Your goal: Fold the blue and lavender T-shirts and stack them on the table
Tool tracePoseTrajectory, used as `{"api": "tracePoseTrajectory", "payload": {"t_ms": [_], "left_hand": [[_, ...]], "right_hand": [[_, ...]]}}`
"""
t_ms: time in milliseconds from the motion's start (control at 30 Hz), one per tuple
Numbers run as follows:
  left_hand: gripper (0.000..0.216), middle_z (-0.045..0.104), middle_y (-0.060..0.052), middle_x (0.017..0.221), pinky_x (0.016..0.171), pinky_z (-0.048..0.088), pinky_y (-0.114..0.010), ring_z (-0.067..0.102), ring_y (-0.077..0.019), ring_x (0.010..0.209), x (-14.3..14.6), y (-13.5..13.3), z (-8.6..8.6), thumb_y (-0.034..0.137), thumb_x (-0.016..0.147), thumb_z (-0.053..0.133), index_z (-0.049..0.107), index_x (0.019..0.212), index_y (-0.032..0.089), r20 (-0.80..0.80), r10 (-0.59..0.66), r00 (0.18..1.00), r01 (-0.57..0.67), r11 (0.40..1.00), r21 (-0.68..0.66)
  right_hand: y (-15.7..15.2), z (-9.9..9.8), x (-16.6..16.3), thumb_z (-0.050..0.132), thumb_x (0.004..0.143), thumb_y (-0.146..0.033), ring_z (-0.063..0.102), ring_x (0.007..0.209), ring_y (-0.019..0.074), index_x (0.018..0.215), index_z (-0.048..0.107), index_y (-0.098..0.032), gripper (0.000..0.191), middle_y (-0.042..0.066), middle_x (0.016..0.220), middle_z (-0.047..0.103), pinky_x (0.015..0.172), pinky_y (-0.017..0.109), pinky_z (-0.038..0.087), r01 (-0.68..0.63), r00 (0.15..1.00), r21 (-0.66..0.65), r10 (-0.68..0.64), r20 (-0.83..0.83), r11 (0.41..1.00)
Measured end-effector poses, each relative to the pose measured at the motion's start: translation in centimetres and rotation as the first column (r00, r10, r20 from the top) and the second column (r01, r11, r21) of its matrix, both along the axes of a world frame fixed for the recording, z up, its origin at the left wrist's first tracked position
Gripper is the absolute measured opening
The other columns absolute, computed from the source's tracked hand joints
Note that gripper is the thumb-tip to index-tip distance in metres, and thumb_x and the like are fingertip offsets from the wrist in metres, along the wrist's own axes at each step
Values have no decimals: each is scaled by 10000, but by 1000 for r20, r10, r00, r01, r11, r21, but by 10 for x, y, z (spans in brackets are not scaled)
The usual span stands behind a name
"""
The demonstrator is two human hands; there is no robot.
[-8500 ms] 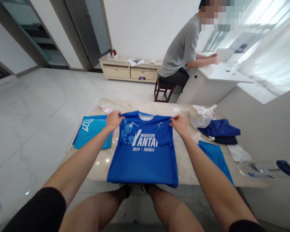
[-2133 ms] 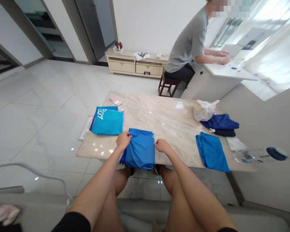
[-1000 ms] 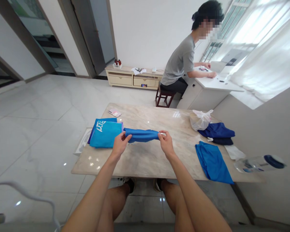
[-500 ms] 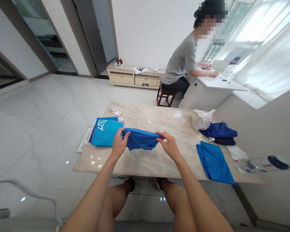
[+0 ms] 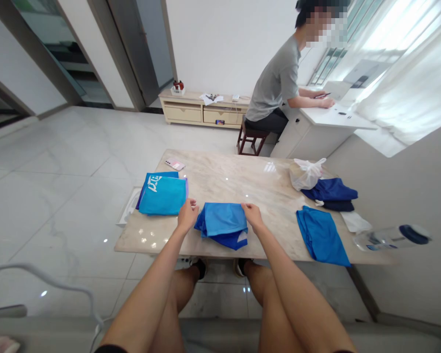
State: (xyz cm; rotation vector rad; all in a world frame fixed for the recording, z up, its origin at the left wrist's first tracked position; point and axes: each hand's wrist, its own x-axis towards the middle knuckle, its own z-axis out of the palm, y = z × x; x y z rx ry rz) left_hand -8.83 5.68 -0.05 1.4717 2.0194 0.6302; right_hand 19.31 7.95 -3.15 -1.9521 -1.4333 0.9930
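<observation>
**Left hand** (image 5: pixel 187 216): open, fingers up, not closed on anything; just beside the left edge of the folded shirt, over the marble table (image 5: pixel 228 177).

**Right hand** (image 5: pixel 253 214): open, not gripping; fingertips (image 5: pixel 245 207) resting on the upper right corner of the folded shirt.

**Folded shirt** (image 5: pixel 222 220): bright blue, lying flat between the hands near the table's front edge, in a loose, uneven bundle. A darker blue layer shows along its lower edge, with a small white patch at lower right.

**Left of shirt:** cyan stack (image 5: pixel 163 197), squared, printed white lettering on top, a darker blue layer beneath; it lies just beside the left hand, at the table's edge. White tray (image 5: pixel 128 206) partly under its left side. Pink phone (image 5: pixel 175 164) farther back.

**Right of shirt:** blue garment (image 5: pixel 320 236), spread loosely, well apart from the right hand. Navy pile (image 5: pixel 329 191) behind it, white plastic bag (image 5: pixel 305 175) touching the pile. White cloth (image 5: pixel 355 221) beside the pile. Water bottle (image 5: pixel 392 238) lying at the frame's right, blurred.

**Background:** co-worker (image 5: pixel 274 81) seated on a dark stool (image 5: pixel 252 139) at a white desk (image 5: pixel 334 120), one hand holding a pen (image 5: pixel 322 95). Low cream cabinet (image 5: pixel 202 110) against the far wall.
</observation>
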Motion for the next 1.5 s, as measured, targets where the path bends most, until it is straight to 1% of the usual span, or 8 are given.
{"api": "tracePoseTrajectory", "payload": {"t_ms": [167,400,567,733,967,1200,1367,1500], "left_hand": [[177,802,-125,1268,984,545,-336,756,-256,1150,0,-11,-2,234,1029,614,714,1167,188,-82,-134,988,127,988,-93],[311,807,-124,1297,930,539,-357,741,-308,1220,9,-21,41,349,1101,520,715,1298,208,-287,-255,923,215,963,-165],[329,793,-138,1303,912,538,-360,748,-309,1210,36,-39,68,319,1128,476,689,1343,191,-346,-255,903,234,967,-104],[293,786,-118,1272,892,539,-360,762,-297,1146,68,-68,89,347,1136,502,698,1303,207,-372,-387,843,411,912,-18],[274,800,-101,1230,849,536,-341,776,-279,1112,64,-77,104,338,1143,508,706,1289,217,-325,-388,863,407,913,-8],[242,813,-113,1186,856,567,-387,789,-317,1086,52,-75,105,313,1118,555,729,1255,216,-280,-361,890,379,925,13],[262,779,-125,1290,1039,567,-443,743,-309,1208,40,-65,87,294,1085,608,693,1322,221,-65,-294,954,298,895,332],[520,694,-172,1461,1156,525,-500,679,-334,1327,32,-53,70,323,948,797,638,1427,195,168,-281,945,184,880,438]], "right_hand": [[-13,-24,13,745,930,-555,753,751,214,946,785,-132,426,96,761,772,643,247,538,57,996,-253,-38,78,966],[-17,-30,-6,848,873,-441,784,808,256,863,790,-155,292,109,810,800,631,260,552,49,995,-340,-18,94,939],[-18,-15,-24,877,818,-348,793,961,264,912,807,-166,216,81,941,835,789,279,591,-52,998,-221,58,18,974],[-15,12,-28,710,979,-401,769,1032,263,1021,789,-175,244,77,1022,835,874,302,586,-128,992,-34,128,6,991],[-17,56,-24,463,1155,-447,760,998,319,1410,627,-147,426,200,1068,790,827,337,496,-55,829,116,-20,559,992],[-7,77,-5,495,1128,-512,743,948,330,1359,629,-179,427,164,1024,791,757,326,467,1,887,337,-156,435,941],[-16,87,3,590,1068,-417,750,949,317,1238,704,-209,292,118,990,805,801,331,490,-269,916,305,145,375,914],[-46,113,-13,590,1064,-404,746,890,246,1028,761,-230,246,52,971,821,827,309,525,-558,830,333,517,212,760]]}}
